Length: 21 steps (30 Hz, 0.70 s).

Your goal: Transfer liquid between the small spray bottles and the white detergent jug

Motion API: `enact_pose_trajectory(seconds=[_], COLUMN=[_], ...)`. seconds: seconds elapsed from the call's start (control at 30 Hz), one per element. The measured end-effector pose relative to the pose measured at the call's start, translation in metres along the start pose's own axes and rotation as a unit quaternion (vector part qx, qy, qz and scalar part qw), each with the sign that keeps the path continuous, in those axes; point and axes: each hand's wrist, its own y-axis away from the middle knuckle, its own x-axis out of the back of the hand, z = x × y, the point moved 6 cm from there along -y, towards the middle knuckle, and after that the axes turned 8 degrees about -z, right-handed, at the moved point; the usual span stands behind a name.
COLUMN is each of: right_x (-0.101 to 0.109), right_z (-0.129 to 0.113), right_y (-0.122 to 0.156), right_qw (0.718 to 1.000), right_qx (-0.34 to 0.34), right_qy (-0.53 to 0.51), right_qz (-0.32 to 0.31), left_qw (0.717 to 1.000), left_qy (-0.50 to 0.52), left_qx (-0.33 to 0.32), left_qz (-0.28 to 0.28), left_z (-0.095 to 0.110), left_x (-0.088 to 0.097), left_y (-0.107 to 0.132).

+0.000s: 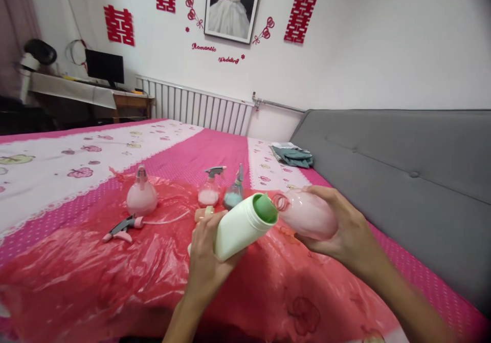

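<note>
My left hand (210, 251) is closed around a pale green bottle (238, 230), tilted with its spouted green mouth facing right. In my right hand (341, 225) is a pink spray bottle (307, 215) without its top, tipped sideways so its clear threaded neck points left, close to the green spout. Whether the two touch, I cannot tell. A beige cap (203, 213) shows just behind my left fingers. To the left, a loose grey-and-pink spray head (125, 228) with a thin tube lies on a red plastic sheet (153, 266).
Upright on the sheet stand a round pink spray bottle (141, 194), a smaller pink one (209, 189) and a teal one (233, 192). Folded clothes (293, 156) rest on the bed beside a grey headboard (402, 164). A desk with a monitor (105, 66) stands at the back left.
</note>
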Motion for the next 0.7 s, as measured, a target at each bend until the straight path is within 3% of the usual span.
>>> enact_pose_trajectory(seconds=[0.2,0.47,0.7], right_x=[0.01,0.019,0.021], right_z=[-0.011,-0.015,-0.017], right_y=[-0.014,-0.028,-0.034], right_qw=[0.997,0.988,0.985], right_qx=[0.052,0.093,0.11], right_qy=[0.043,0.101,0.119], right_qz=[-0.042,-0.073,-0.061], left_qw=[1.0,1.0,1.0], left_qy=[-0.02,-0.012,-0.005], left_qx=[-0.017,0.007,0.01], left_qz=[0.002,-0.014,-0.016], left_z=[0.0,0.001,0.003], left_x=[0.003,0.001,0.003], left_y=[-0.003,-0.007,-0.01])
